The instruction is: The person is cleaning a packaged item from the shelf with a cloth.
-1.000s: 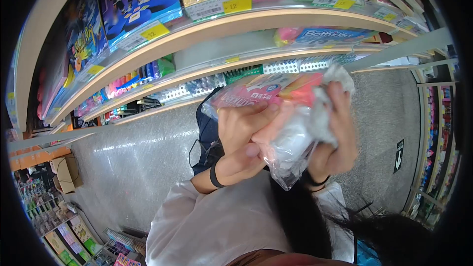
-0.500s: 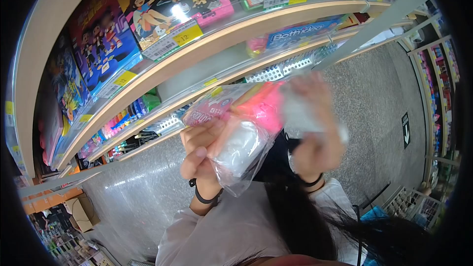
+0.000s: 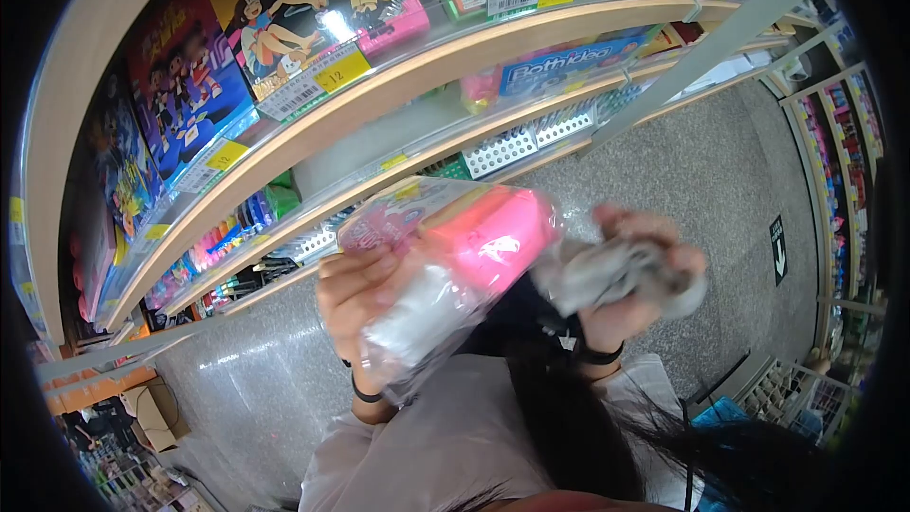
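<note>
A clear plastic pack (image 3: 502,242) with bright pink, orange and white blocks inside is held up in front of my chest. My left hand (image 3: 355,308) grips its left side, fingers closed over the printed pink label. To the right, my right hand (image 3: 621,318) is turned palm up with a crumpled grey-white cloth (image 3: 611,275) bunched in its fingers. The cloth is smeared by motion, and its left edge overlaps the right end of the pack in this view. A dark band circles each wrist.
Curved shelves (image 3: 379,81) run across the front, with boxed picture sets (image 3: 318,9) and yellow price tags. A blue packet (image 3: 559,66) and white perforated baskets (image 3: 502,154) sit lower. Grey floor (image 3: 701,171) lies beyond. A cardboard box (image 3: 152,412) stands at left.
My right hand has moved down and right, turning palm up with the cloth gathered in it. The pack has shifted slightly left and down with my left hand, showing more of the pink block.
</note>
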Action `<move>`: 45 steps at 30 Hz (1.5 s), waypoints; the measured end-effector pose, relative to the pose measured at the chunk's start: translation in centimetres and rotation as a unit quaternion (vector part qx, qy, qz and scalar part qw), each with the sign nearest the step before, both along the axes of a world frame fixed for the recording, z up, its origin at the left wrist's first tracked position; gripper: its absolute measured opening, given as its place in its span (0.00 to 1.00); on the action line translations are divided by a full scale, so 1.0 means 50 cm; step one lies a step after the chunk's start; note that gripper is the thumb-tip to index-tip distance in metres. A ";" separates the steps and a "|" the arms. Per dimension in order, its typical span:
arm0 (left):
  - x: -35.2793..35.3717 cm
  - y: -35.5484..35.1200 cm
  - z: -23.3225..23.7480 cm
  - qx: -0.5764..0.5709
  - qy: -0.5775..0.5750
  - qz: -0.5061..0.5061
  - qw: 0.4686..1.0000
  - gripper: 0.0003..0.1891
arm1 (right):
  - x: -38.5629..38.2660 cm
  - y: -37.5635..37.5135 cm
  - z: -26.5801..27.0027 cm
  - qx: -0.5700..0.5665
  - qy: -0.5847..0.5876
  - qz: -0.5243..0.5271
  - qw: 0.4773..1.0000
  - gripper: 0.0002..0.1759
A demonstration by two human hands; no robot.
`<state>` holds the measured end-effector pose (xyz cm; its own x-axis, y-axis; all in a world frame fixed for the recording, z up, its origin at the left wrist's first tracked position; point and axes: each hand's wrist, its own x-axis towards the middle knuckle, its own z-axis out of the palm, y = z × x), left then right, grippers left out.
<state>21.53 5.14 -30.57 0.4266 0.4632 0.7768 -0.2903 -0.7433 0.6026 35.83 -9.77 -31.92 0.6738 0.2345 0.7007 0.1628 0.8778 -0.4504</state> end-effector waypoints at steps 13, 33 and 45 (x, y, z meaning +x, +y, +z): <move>-0.103 -0.004 -0.088 -0.444 -0.244 0.002 0.862 0.27 | -0.077 0.019 0.005 -0.414 -0.256 -0.209 0.848 0.26; -0.176 0.087 -0.067 -0.147 0.159 -0.119 0.969 0.63 | -0.023 0.079 0.028 -0.416 -0.485 -0.262 0.723 0.28; -0.077 0.075 -0.101 -0.212 0.103 -0.142 0.961 0.44 | -0.057 0.068 -0.079 -0.528 -0.345 -0.216 0.745 0.27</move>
